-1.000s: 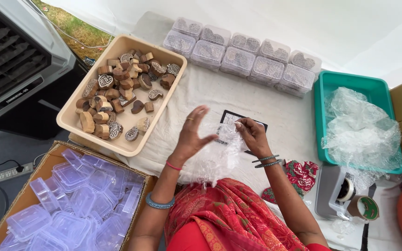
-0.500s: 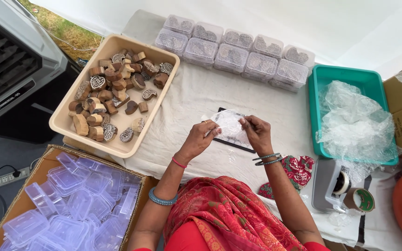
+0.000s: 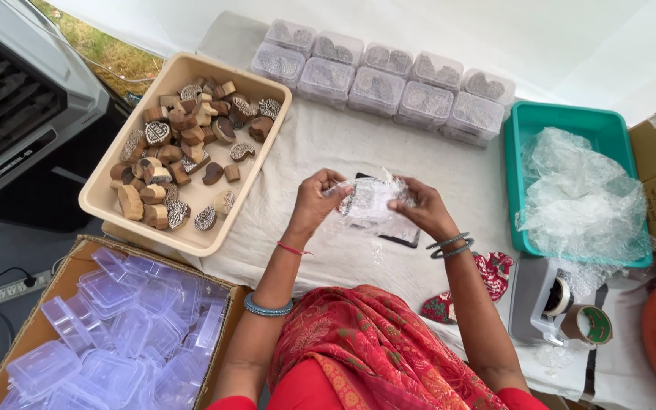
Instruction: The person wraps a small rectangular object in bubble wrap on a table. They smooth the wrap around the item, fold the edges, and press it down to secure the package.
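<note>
Here, bubble wrap (image 3: 370, 202) between both hands' fingers (image 3: 333, 189).

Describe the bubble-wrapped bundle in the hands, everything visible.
The bundle is a small, crumpled packet of clear bubble wrap, whitish and see-through. A dark patterned object shows faintly inside; what it is cannot be told. It is held above the white cloth and a black card, pinched at its left edge by the left hand and at its right edge by the right hand.
</note>
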